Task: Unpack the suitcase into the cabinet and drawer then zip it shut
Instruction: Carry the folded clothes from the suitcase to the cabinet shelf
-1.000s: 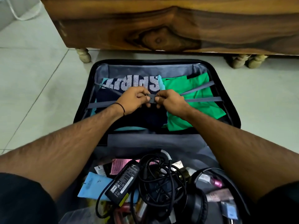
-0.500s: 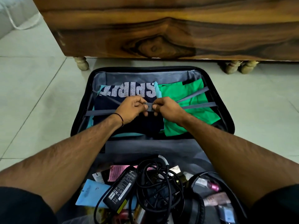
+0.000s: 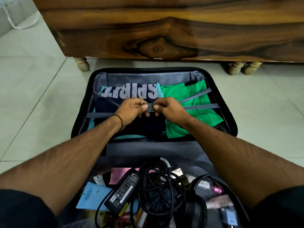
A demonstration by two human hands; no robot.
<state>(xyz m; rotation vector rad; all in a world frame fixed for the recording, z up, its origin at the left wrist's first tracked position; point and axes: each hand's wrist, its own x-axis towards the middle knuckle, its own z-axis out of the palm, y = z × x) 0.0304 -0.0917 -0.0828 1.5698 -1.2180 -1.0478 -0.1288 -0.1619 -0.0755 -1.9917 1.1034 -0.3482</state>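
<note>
Hands: yours meet over the far half of the open black fabric suitcase (image 3: 230, 116). Your left hand (image 3: 131, 111) pinches the left end of the small grey plastic buckle (image 3: 150, 108) between thumb and curled fingers. Your right hand (image 3: 169, 109) pinches its right end the same way. Your forearms come in from 7 and 5 o'clock.

Surroundings: the grey elastic straps (image 3: 200, 106) run out from the buckle toward 9 and 3 o'clock, across the folded navy shirt with striped white lettering (image 3: 130, 92) and the folded green garment (image 3: 194, 119) beside it at 3 o'clock. Both garments lie under the straps. The near half holds a black power adapter brick (image 3: 122, 190), tangled black cables (image 3: 158, 181) and a pink paper slip (image 3: 116, 175).

Orientation: the suitcase lies flat on the floor, long axis 12 to 6 o'clock. Its far end points at the brown wooden cabinet (image 3: 164, 27) at 12 o'clock, close but apart from it.
</note>
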